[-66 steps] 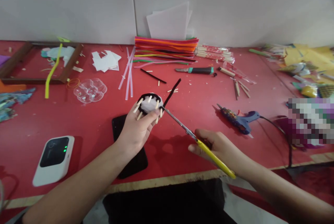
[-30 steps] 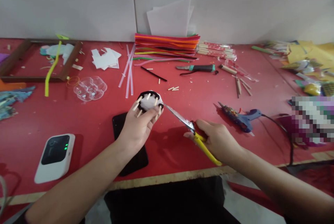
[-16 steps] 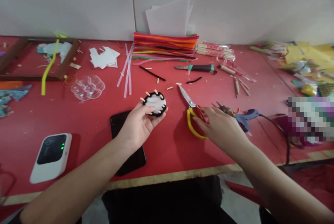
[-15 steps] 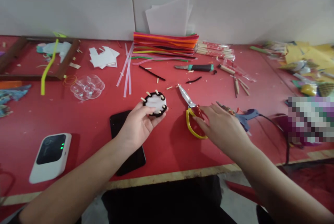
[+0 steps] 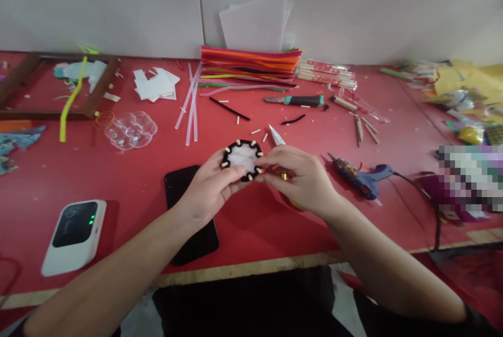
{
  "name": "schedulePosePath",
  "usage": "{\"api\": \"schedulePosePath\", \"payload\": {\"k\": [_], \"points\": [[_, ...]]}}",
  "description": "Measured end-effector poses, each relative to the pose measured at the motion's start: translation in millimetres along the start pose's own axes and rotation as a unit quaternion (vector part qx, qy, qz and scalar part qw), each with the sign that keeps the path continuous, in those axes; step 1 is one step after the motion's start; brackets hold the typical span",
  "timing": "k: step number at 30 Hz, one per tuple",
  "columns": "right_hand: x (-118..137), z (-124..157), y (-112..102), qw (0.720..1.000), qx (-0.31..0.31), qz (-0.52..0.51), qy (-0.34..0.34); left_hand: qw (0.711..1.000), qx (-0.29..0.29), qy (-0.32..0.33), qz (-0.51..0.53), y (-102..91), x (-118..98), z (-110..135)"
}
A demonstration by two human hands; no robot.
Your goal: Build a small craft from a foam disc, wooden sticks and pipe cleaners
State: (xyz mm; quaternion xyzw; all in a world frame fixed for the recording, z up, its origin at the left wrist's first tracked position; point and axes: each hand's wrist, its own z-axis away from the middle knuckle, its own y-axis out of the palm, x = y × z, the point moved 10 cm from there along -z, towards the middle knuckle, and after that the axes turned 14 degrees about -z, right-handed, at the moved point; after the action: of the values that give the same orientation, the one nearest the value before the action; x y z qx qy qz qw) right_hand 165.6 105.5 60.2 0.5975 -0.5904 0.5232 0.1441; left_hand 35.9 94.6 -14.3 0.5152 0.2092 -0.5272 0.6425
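A small round white piece with a black fuzzy rim, like pipe cleaner, has several short pale wooden pegs around its edge. My left hand holds it from the left, thumb on its face. From the right, my right hand pinches the rim, thumb and forefinger at the edge. Scissors with yellow handles lie on the table, mostly covered by my right hand. A black phone rests beneath my left wrist.
A blue glue gun with a cord lies at right. Behind are a utility knife, a pipe cleaner bundle and wooden sticks. At left are a white device, a clear plastic tray and a wooden frame.
My right hand has left the scissors and moved left to the rim of the round piece. My left hand has turned the piece and shifted it slightly right. The scissors stay on the table.
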Motion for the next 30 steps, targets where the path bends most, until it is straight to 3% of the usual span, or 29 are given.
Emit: {"api": "schedulePosePath", "payload": {"k": [8, 11, 19, 25, 30], "points": [[12.0, 6.5, -7.5, 0.997, -0.054, -0.014, -0.058, 1.0, 0.024, 0.006, -0.005, 3.9, -3.1, 2.0], [6.3, 8.3, -5.6, 0.998, -0.056, -0.029, -0.027, 0.999, 0.029, 0.0, -0.02, 4.9, -0.3, 0.4], [-30.1, 18.0, -2.0, 0.973, -0.085, -0.136, 0.168, 0.997, 0.042, 0.0, -0.065, 3.1, 7.3, -4.4], [-28.9, 17.3, -0.3, 0.97, -0.089, -0.158, 0.162, 0.997, 0.05, -0.031, -0.057, 3.0, 12.4, -5.9], [-26.3, 19.6, -3.0, 0.981, -0.094, -0.098, 0.136, 0.997, 0.048, -0.055, -0.04, 2.6, 16.9, -5.5]]}}
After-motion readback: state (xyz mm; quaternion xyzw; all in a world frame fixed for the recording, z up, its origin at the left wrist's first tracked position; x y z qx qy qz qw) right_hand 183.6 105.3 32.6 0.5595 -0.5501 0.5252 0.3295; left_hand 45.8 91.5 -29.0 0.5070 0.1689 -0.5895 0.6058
